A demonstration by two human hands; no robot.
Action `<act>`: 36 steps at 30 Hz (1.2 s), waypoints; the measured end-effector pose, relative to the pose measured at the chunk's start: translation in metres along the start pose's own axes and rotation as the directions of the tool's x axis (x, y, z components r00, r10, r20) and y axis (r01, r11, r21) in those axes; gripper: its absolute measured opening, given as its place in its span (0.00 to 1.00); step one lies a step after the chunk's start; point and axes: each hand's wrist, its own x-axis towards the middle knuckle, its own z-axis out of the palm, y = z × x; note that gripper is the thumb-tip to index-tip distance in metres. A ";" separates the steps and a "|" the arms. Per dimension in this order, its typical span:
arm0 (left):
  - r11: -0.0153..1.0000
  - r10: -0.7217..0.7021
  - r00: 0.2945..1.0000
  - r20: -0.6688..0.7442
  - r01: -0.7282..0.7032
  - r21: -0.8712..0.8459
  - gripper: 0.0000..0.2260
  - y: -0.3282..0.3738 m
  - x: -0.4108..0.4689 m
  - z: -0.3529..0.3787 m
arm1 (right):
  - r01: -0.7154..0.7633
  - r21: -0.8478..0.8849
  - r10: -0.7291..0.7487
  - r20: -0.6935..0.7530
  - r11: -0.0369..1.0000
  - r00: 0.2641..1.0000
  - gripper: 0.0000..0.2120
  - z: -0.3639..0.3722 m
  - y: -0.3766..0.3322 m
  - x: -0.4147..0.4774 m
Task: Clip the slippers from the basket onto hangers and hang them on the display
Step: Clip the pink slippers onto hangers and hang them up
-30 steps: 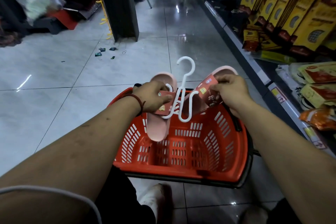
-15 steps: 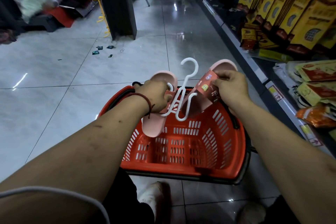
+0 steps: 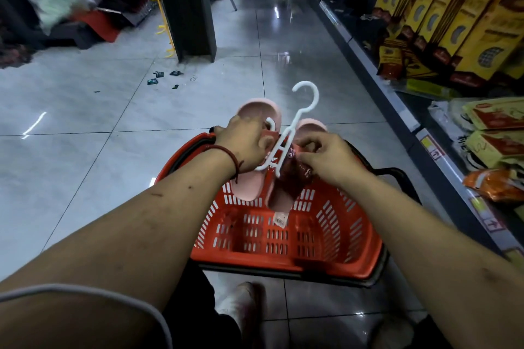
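Holding a white hanger (image 3: 297, 115) over the red basket (image 3: 340, 238), the left hand (image 3: 246, 147) grips the left slipper (image 3: 256, 108) at 9 o'clock. The right hand (image 3: 326, 159) pinches the right slipper (image 3: 283, 193) at 3 o'clock.

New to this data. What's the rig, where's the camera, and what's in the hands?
There is no robot here: a person works with bare hands. The single picture comes from a wide-angle camera worn on their head, looking forward and down, so both forearms reach in from the bottom edge. The left hand grips the left pink slipper beside a white hanger, whose hook points up. The right hand pinches the strap of the right pink slipper at the hanger's other side. All of this is held above a red basket, which stands on the tiled floor. Shelves of packaged goods run along the right.
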 end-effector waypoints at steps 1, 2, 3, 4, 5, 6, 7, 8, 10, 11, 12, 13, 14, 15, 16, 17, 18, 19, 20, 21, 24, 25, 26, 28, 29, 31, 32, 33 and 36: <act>1.000 0.011 1.000 -0.011 -0.011 -0.010 0.10 0.000 0.000 0.000 | -0.025 0.035 0.025 -0.001 0.999 1.000 0.09 0.000 0.000 -0.001; 0.999 0.018 1.000 -0.024 -0.019 -0.028 0.11 0.001 -0.001 0.000 | -0.062 0.104 0.063 -0.006 0.993 0.998 0.11 0.001 0.000 -0.001; 0.999 0.021 0.999 -0.035 -0.023 -0.048 0.11 0.002 -0.001 -0.001 | -0.107 0.204 0.113 -0.022 0.973 0.993 0.14 0.001 0.000 0.000; 0.998 0.024 0.999 -0.042 -0.026 -0.063 0.12 0.003 -0.001 -0.001 | -0.156 0.312 0.178 -0.044 0.937 0.983 0.17 0.000 0.000 0.002; 0.997 0.027 0.999 -0.042 -0.030 -0.071 0.13 0.003 0.000 -0.001 | -0.199 0.398 0.239 -0.052 0.896 0.970 0.17 -0.002 0.000 0.004; 0.997 0.029 0.999 -0.039 -0.032 -0.076 0.13 0.003 0.000 -0.001 | -0.228 0.442 0.273 -0.040 0.868 0.961 0.14 -0.005 0.002 0.008; 0.996 0.032 0.999 -0.035 -0.035 -0.079 0.13 0.004 0.000 -0.001 | -0.249 0.451 0.279 0.001 0.857 0.960 0.09 -0.007 0.003 0.010; 0.996 0.037 0.999 -0.036 -0.040 -0.076 0.13 0.005 -0.001 -0.001 | -0.258 0.446 0.266 0.045 0.857 0.963 0.05 -0.010 0.003 0.009; 0.997 0.045 0.999 -0.027 -0.047 -0.061 0.12 0.008 -0.003 0.000 | -0.235 0.428 0.233 0.056 0.873 0.971 0.05 -0.013 0.005 0.005; 0.997 0.039 0.999 -0.017 -0.040 -0.061 0.12 0.010 -0.004 -0.001 | -0.211 0.424 0.218 0.033 0.881 0.975 0.05 -0.016 0.003 0.001; 0.997 0.022 1.000 -0.006 -0.022 -0.077 0.11 0.011 -0.005 -0.001 | -0.187 0.420 0.202 0.008 0.888 0.979 0.04 -0.018 0.000 -0.003; 0.994 0.002 1.000 -0.001 -0.002 -0.113 0.09 0.014 -0.007 -0.002 | -0.162 0.418 0.185 -0.015 0.894 0.983 0.03 -0.022 -0.004 -0.008; 0.983 -0.026 1.000 0.006 0.027 -0.182 0.08 0.015 -0.008 -0.003 | -0.135 0.413 0.163 -0.031 0.900 0.986 0.02 -0.027 -0.009 -0.013; 0.956 -0.047 0.999 0.010 0.048 -0.289 0.08 0.019 -0.010 -0.006 | -0.102 0.403 0.134 -0.052 0.909 0.990 0.02 -0.034 -0.014 -0.018; 0.906 -0.065 0.998 0.018 0.067 -0.418 0.08 0.025 -0.013 -0.011 | -0.064 0.385 0.100 -0.074 0.921 0.992 0.02 -0.041 -0.018 -0.023; 0.839 -0.079 0.996 0.034 0.085 -0.537 0.08 0.031 -0.016 -0.017 | -0.028 0.364 0.066 -0.091 0.931 0.994 0.03 -0.049 -0.023 -0.027; 0.778 -0.078 0.995 0.054 0.095 -0.621 0.09 0.040 -0.020 -0.024 | 0.003 0.343 0.038 -0.114 0.939 0.993 0.04 -0.060 -0.027 -0.034; 0.738 -0.064 0.996 0.069 0.094 -0.668 0.10 0.049 -0.025 -0.031 | 0.028 0.319 0.017 -0.137 0.947 0.990 0.05 -0.071 -0.030 -0.041; 0.722 -0.037 0.996 0.077 0.079 -0.687 0.10 0.062 -0.028 -0.039 | 0.046 0.295 0.004 -0.167 0.954 0.986 0.05 -0.086 -0.032 -0.050; 0.713 -0.005 0.997 0.072 0.054 -0.699 0.10 0.076 -0.031 -0.046 | 0.056 0.278 -0.001 -0.194 0.959 0.981 0.05 -0.101 -0.034 -0.059; 0.700 0.097 0.995 0.014 -0.058 -0.711 0.08 0.120 -0.037 -0.060 | 0.074 0.289 0.000 -0.251 0.954 0.968 0.04 -0.148 -0.039 -0.089; 0.696 0.132 0.991 -0.001 -0.094 -0.712 0.07 0.137 -0.037 -0.065 | 0.080 0.289 0.002 -0.275 0.954 0.961 0.04 -0.165 -0.040 -0.100; 0.686 0.160 0.987 -0.012 -0.120 -0.717 0.06 0.155 -0.039 -0.070 | 0.086 0.286 0.004 -0.300 0.955 0.954 0.04 -0.182 -0.041 -0.111; 0.655 0.222 0.975 -0.013 -0.159 -0.739 0.05 0.192 -0.042 -0.081 | 0.078 0.260 0.021 -0.360 0.962 0.933 0.04 -0.215 -0.041 -0.134; 0.645 0.254 0.967 -0.007 -0.175 -0.744 0.05 0.211 -0.044 -0.086 | 0.071 0.238 0.028 -0.390 0.969 0.921 0.04 -0.231 -0.041 -0.146; 0.658 0.328 0.945 -0.005 -0.232 -0.717 0.04 0.254 -0.046 -0.094 | 0.052 0.201 0.047 -0.458 0.978 0.888 0.04 -0.265 -0.038 -0.170; 0.660 0.364 0.931 -0.020 -0.273 -0.700 0.05 0.273 -0.047 -0.096 | 0.038 0.191 0.061 -0.488 0.981 0.871 0.04 -0.279 -0.035 -0.180; 0.649 0.418 0.908 -0.039 -0.328 -0.686 0.05 0.297 -0.049 -0.098 | 0.024 0.181 0.076 -0.527 0.983 0.847 0.04 -0.297 -0.031 -0.193; 0.602 0.565 0.820 -0.085 -0.481 -0.637 0.07 0.369 -0.059 -0.094 | -0.027 0.163 0.126 -0.638 0.986 0.760 0.07 -0.346 -0.013 -0.233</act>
